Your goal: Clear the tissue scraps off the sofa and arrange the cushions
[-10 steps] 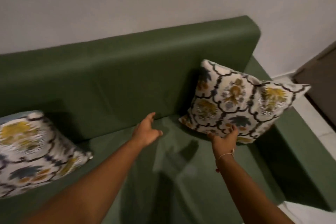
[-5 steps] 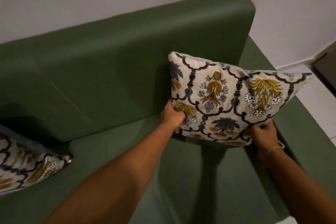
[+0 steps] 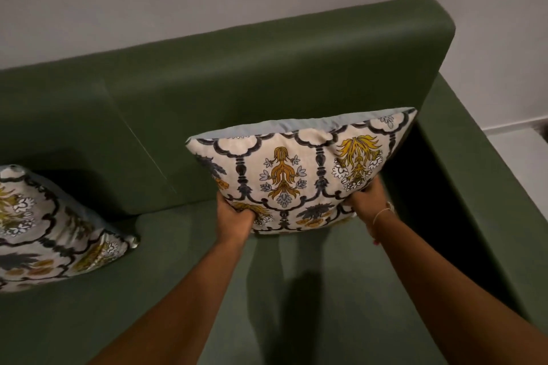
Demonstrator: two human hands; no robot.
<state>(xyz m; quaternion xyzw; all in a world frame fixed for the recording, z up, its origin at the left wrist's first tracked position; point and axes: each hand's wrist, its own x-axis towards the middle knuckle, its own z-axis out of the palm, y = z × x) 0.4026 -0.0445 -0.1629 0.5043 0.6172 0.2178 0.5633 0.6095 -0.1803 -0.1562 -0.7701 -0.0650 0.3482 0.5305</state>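
Patterned cushion (image 3: 299, 175) stands upright as we clutch its lower corners, left hand (image 3: 235, 216) and right hand (image 3: 366, 197), fingers closed into the fabric. We judge this squares it against the sofa (image 3: 267, 74) back.

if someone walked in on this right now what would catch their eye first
Most likely the patterned cushion, cream with dark scrollwork and yellow flowers, held upright at the middle of the green sofa. The left hand and right hand grip its lower corners. A second matching cushion lies slumped on the seat at the far left, and no tissue scraps show on the sofa.
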